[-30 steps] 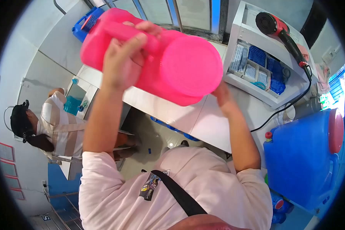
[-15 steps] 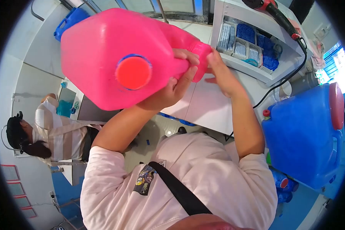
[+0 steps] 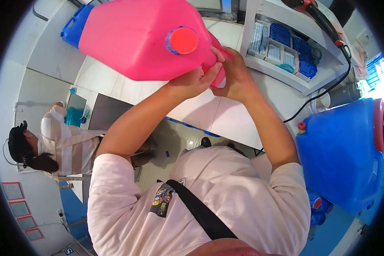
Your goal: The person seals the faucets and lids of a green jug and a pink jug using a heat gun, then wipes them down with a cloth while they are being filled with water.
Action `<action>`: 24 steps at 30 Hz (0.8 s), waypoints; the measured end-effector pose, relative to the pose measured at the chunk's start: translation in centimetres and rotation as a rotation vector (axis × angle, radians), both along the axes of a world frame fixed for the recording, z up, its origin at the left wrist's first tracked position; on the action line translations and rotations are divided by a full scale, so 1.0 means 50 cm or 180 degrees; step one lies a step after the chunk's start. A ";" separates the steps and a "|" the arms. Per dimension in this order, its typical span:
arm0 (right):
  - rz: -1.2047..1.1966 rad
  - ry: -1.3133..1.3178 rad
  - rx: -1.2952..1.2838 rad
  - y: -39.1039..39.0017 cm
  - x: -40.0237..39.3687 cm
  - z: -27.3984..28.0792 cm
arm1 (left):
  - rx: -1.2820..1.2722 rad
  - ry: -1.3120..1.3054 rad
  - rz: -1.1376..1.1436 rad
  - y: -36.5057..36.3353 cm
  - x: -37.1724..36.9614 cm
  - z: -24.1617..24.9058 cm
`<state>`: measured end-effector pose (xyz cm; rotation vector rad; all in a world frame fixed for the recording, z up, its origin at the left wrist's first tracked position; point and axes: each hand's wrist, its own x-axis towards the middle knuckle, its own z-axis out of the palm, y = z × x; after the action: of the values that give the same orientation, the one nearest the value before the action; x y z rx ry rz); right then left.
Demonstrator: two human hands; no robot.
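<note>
A large pink jug [image 3: 132,38] with a red cap [image 3: 182,40] on its side is held tilted above the white tiled counter [image 3: 200,112]. My left hand [image 3: 196,79] grips the jug near its handle and neck, fingers wrapped round it. At the jug's pink mouth end, my right hand [image 3: 235,77] is closed, its fingers curled round that end. The exact shape of the part under my right fingers is partly hidden.
A white shelf [image 3: 281,81] holds baskets of packets. Its cable hanging down, a black and red tool [image 3: 320,21] lies on top. A blue container [image 3: 339,149] stands at the right, a blue jug [image 3: 77,26] at the back left. Another person [image 3: 68,141] sits at the left.
The pink jug has moved up and away with both hands, its cap shifting to the right. My right hand's fingers, looser before, are now closed round the mouth end.
</note>
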<state>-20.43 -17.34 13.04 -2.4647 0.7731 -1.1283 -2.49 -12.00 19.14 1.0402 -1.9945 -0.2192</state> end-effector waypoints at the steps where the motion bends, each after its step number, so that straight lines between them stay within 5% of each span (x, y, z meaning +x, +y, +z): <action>1: -0.0042 -0.0125 -0.0001 -0.003 0.007 -0.017 | 0.0043 -0.0056 -0.0030 -0.005 0.001 0.002; 4: -0.0221 0.0030 -0.0982 -0.020 0.001 -0.070 | 0.0219 -0.0011 -0.0105 -0.025 0.029 0.013; 6: -0.0438 0.0054 -0.0928 -0.041 -0.032 -0.096 | 0.0343 0.0095 -0.0171 -0.057 0.073 0.015; 8: -0.0752 0.0213 -0.0608 -0.040 -0.056 -0.098 | 0.0211 -0.1265 0.0688 -0.103 0.154 -0.001; 15: -0.0912 0.0798 0.0003 0.006 -0.053 -0.039 | -0.0435 -0.1958 0.0496 -0.192 0.366 -0.090; 18: -0.0558 0.0122 0.1097 -0.012 -0.028 -0.048 | 0.0355 -0.1297 0.0513 -0.172 0.332 0.020; 20: 0.0154 -0.1679 0.3005 -0.050 0.003 -0.090 | 0.0171 -0.0955 0.0522 -0.175 0.334 0.106; 21: 0.0162 -0.1684 0.2982 -0.077 0.016 -0.108 | 0.0011 -0.0618 0.0518 -0.177 0.336 0.152; 23: 0.1432 -0.3888 0.4823 -0.131 0.038 -0.129 | 0.0551 0.0495 0.0717 -0.178 0.331 0.253; 24: 0.1271 -0.4234 0.5007 -0.130 0.056 -0.092 | 0.0506 0.0488 0.0725 -0.189 0.347 0.280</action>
<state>-17.64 -23.82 8.46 -0.3219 0.3384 -0.9855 14.84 -21.46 33.15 1.3017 -1.7271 -0.3281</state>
